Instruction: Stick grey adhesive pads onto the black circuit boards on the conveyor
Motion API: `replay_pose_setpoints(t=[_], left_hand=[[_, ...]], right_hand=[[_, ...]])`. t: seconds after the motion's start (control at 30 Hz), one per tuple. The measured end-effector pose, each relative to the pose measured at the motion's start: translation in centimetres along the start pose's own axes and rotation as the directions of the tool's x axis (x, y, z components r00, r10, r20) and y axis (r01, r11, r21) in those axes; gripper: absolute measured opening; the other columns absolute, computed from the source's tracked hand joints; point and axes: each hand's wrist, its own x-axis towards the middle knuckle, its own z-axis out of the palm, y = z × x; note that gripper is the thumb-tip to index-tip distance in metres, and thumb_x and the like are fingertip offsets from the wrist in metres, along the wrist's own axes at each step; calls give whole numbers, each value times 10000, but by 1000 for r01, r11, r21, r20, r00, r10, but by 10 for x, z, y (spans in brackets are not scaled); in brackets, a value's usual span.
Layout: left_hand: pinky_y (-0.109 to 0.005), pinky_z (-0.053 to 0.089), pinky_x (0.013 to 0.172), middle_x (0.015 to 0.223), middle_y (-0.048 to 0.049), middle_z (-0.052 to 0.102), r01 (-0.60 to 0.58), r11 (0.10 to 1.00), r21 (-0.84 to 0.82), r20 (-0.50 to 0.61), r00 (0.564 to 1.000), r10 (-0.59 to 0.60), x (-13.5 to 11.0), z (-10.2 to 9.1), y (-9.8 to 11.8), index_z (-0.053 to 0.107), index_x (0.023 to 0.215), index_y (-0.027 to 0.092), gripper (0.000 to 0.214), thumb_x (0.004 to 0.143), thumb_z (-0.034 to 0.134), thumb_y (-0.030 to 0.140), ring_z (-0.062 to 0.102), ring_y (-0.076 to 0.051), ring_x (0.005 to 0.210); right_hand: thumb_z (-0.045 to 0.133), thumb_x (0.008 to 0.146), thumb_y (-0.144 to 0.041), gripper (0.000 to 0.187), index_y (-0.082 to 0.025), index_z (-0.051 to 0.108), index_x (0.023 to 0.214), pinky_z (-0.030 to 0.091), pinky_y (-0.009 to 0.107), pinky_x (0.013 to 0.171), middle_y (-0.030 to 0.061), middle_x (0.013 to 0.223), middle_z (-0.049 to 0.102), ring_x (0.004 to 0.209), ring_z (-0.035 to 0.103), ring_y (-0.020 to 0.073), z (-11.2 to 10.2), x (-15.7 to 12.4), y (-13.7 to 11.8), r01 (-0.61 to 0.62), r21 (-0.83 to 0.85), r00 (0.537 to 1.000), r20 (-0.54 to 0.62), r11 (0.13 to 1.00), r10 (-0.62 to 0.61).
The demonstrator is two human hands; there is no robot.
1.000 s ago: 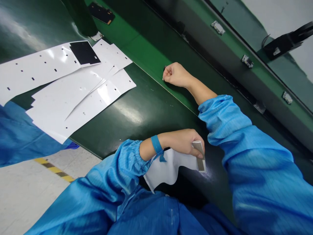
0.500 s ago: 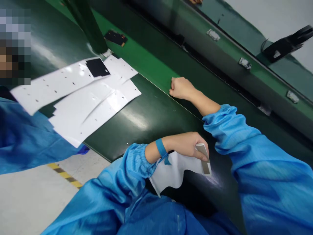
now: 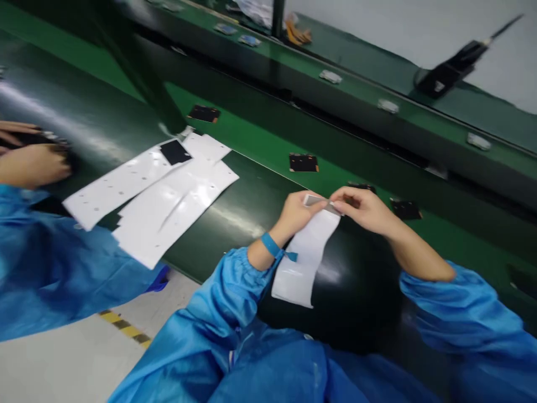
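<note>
My left hand (image 3: 297, 212) is closed on a white strip (image 3: 304, 249) that looks like flexible backing paper. A flat grey band (image 3: 329, 206) runs across the strip's upper end, between my hands. At the right end of that band, the thumb and index finger of my right hand (image 3: 363, 207) are pinched together. From my hands the strip hangs down toward my body, over the dark tabletop. Just beyond my fingers, a flat black rectangular piece (image 3: 304, 163) lies on the green belt (image 3: 260, 159). Another black piece (image 3: 363, 187) is partly hidden behind my right hand.
White sheets with small dark marks (image 3: 180, 196) lie to the left, a black square (image 3: 175, 151) on top. Further left is a co-worker's hand (image 3: 33, 165). A green post (image 3: 138, 67) rises behind the sheets. Small pale parts (image 3: 388, 106) line the ledge beyond the belt.
My right hand has come back from the green belt to the strip's grey end. My left hand has raised the strip forward. The view has shifted, and more black pieces show.
</note>
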Motion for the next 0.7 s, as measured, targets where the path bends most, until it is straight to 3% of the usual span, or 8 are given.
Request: replay_pose_setpoints(t=[0.17,0.3,0.5,0.6,0.7], left_hand=[[-274,526,719,862,-62,811,-23,996,90,61,998,18,-1,-6,9,823,875,158,299,722,887,407,703,-186,765],[-267,503,659,797,-55,794,-44,982,183,69,997,32,-3,-7,11,816,832,156,275,737,860,410,667,-174,690],[-281,502,643,776,-66,793,-42,964,261,75,997,23,-4,-7,10,812,783,151,328,705,857,466,667,-190,690],[-288,510,668,815,-77,809,-34,970,239,58,998,21,-3,-8,9,823,807,151,343,704,856,477,682,-199,720],[-287,508,670,820,-78,811,-23,973,228,38,999,15,-3,-8,8,824,816,150,340,708,855,471,686,-201,723]], right_hand=[[626,907,-365,138,-252,701,936,505,363,736,35,863,739,774,667,220,22,-22,0,-4,-9,971,-238,1000,2],[587,931,-278,114,-235,692,943,489,336,730,25,871,732,779,654,198,25,-25,3,24,-17,968,-251,1000,-27],[590,917,-159,92,-205,618,842,441,352,754,61,899,671,844,594,214,30,-27,-1,134,-298,949,-236,945,-209],[526,971,-161,131,-214,566,858,432,393,796,89,909,638,900,559,252,35,-25,3,199,-461,909,-243,865,-339],[460,1014,-169,171,-223,540,874,449,408,831,99,944,626,918,563,256,35,-24,7,235,-437,860,-322,868,-395]])
